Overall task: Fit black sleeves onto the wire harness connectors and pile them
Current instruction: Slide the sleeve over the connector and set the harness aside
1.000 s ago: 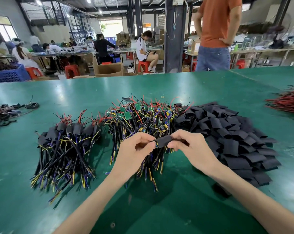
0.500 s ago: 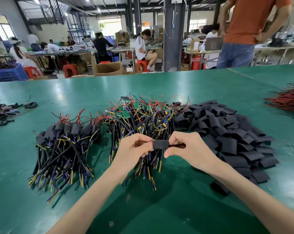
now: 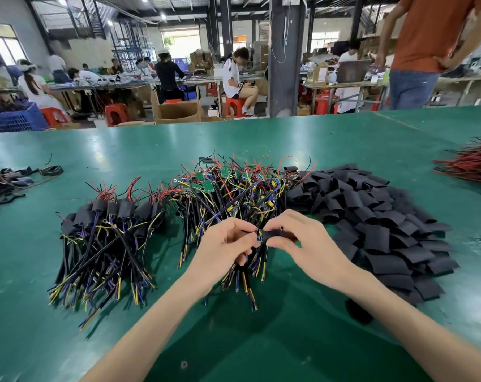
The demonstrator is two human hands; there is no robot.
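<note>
Fingers (image 3: 243,239) of the left hand (image 3: 222,250) are curled and pinch the end of one wire harness (image 3: 259,238). The right hand (image 3: 311,249) has its fingers (image 3: 283,226) curled round a black sleeve (image 3: 274,235), pinched between thumb and forefinger. Both are held just above the tabletop (image 3: 261,139), in front of the bare harness heap (image 3: 234,188).

Change: half a second ago the sleeve was held stretched between both hands, with no connector showing. A blue-and-yellow component now sits at the sleeve's left mouth. Judgement: insertion has begun but the connector is not yet covered. How far in it is cannot be told.

Sleeve: short, matt black and flattened, its mouth toward the left hand. It looks soft and may collapse on entry.

Finished pile (image 3: 109,216) lies to the left, sleeved ends away from the person. The loose sleeve stock (image 3: 371,216) lies to the right, touching the bare heap. Many harnesses are still unsleeved.
</note>
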